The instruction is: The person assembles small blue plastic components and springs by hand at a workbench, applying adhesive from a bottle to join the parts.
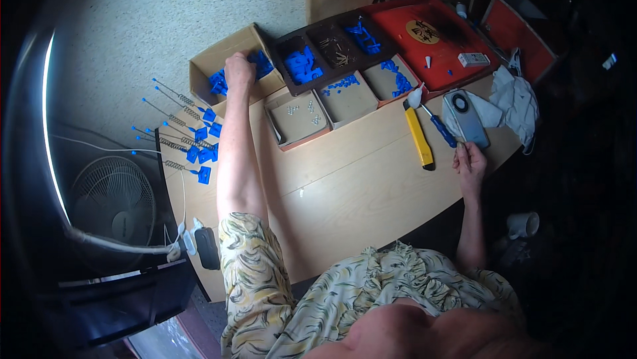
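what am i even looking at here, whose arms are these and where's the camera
There is no machine here: a person is working with bare hands, and the one picture comes from a wide fisheye camera worn on their head, looking down, so straight edges bend near the rim. The left hand reaches into a cardboard box of small blue plastic parts. The right hand rests at the edge of the wooden table, its fingers pinching something thin that I cannot make out. On the table lie more boxes of blue parts, a row of spring pieces with blue ends, a yellow utility knife and a phone.
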A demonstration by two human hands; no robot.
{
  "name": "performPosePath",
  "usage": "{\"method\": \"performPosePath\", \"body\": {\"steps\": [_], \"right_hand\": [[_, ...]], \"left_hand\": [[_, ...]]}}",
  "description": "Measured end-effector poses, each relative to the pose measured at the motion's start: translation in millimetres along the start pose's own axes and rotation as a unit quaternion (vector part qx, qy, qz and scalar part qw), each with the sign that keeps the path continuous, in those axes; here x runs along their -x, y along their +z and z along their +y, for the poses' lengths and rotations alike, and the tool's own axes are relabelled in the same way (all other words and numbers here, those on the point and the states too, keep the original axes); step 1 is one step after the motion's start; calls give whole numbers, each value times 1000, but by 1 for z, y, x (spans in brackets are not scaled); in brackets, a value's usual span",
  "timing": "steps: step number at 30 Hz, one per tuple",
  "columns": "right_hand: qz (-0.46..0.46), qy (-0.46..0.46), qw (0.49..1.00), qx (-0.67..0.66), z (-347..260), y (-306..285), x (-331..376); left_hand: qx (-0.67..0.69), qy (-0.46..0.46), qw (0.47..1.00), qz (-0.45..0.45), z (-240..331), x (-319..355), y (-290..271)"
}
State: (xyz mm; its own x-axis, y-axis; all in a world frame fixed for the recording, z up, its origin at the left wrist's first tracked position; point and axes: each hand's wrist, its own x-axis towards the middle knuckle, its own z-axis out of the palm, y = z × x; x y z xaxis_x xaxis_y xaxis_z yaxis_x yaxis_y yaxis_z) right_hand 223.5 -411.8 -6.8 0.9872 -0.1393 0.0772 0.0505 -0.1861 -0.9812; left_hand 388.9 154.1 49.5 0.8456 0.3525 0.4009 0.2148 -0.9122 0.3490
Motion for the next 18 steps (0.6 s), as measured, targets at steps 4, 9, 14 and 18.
{"method": "performPosePath", "body": {"steps": [4, 9, 14, 18], "right_hand": [[7, -17, 1000, 9, 2, -2, -1], [10, -26, 999, 20, 10, -3, 1], [3, -30, 999, 19, 7, 3, -1], [9, -38, 999, 22, 10, 4, -3]], "left_hand": [[-41, -26, 999, -23, 8, 1, 5], [-53, 2, 998, -25, 6, 4, 1], [-8, -37, 998, 55, 0, 11, -11], [241, -88, 951, 172, 36, 48, -43]]}}
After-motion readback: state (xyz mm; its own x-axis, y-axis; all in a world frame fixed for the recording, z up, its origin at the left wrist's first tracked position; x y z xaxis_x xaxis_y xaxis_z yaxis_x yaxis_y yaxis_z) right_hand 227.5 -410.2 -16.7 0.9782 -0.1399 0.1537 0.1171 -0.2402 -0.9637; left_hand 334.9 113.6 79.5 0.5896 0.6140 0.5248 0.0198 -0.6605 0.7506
